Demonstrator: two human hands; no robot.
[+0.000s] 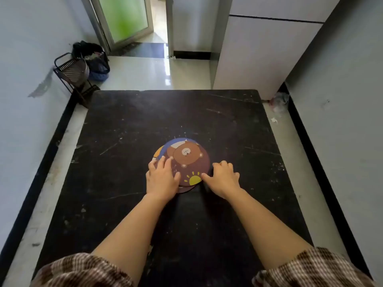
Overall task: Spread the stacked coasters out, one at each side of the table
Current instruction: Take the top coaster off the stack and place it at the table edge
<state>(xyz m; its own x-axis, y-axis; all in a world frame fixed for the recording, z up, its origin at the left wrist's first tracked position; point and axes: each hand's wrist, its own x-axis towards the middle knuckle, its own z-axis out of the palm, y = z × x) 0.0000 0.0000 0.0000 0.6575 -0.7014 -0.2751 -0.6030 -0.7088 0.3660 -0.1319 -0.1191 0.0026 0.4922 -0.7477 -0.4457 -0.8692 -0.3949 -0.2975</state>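
A loose stack of round coasters lies near the middle of the black, scratched tabletop, the top one brown with a bear and a yellow sun, blue and orange edges peeking out at the far left; the left hand rests flat on the stack's left side, fingers spread, gripping nothing. The right hand sits at the stack's right edge, fingers curled and thumb touching the rim; whether it pinches a coaster I cannot tell.
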